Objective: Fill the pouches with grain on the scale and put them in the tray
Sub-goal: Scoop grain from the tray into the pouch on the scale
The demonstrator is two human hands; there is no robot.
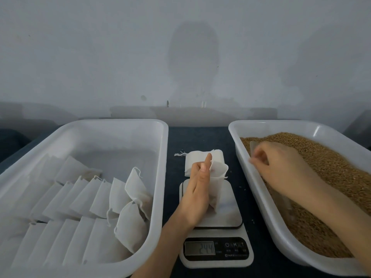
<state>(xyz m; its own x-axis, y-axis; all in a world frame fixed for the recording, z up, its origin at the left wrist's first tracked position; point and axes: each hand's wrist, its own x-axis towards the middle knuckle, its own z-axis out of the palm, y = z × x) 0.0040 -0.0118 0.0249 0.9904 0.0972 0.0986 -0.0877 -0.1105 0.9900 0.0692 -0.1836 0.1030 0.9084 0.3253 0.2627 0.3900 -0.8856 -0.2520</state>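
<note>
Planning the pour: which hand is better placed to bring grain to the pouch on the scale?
Right. The right hand grips the scoop in the grain tray, while the left hand holds the pouch on the scale.

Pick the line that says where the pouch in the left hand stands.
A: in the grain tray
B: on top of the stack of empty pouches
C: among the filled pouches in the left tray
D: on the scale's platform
D: the left hand holds the pouch upright with its bottom on the platform of the scale, in front of the stack of empty pouches.
</note>
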